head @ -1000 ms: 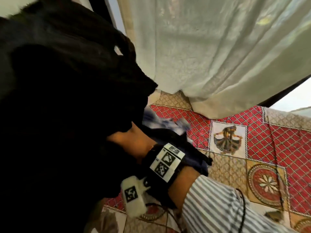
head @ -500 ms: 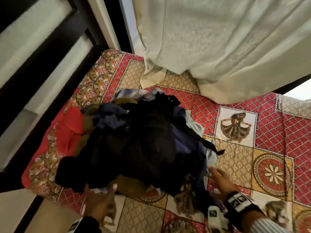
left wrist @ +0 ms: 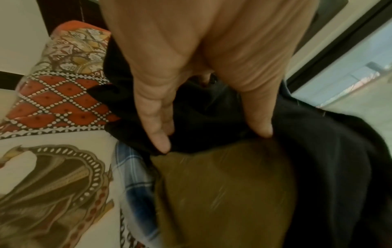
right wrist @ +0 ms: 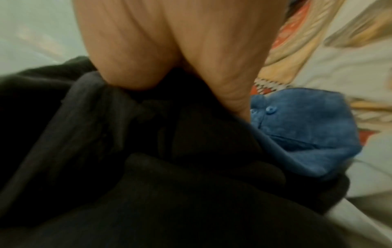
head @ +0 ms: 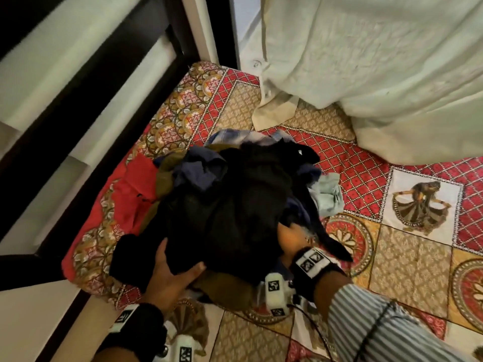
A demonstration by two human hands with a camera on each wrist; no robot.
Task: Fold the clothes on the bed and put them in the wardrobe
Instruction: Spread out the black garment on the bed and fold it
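Pile (head: 224, 205) unfolded on bed (head: 407, 259) | left hand (head: 170, 280) grasped black garment (head: 235, 218) | right hand (head: 292, 237) buried, grip unclear | wardrobe step pending

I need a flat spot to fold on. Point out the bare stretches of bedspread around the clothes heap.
Bare patterned bedspread lies right of the heap of dark clothes, around the dancer panel. A narrower strip runs between the heap and the pale curtain. Crowded: the left edge, where red cloth meets the dark frame, and the near edge, where left hand and right hand work.
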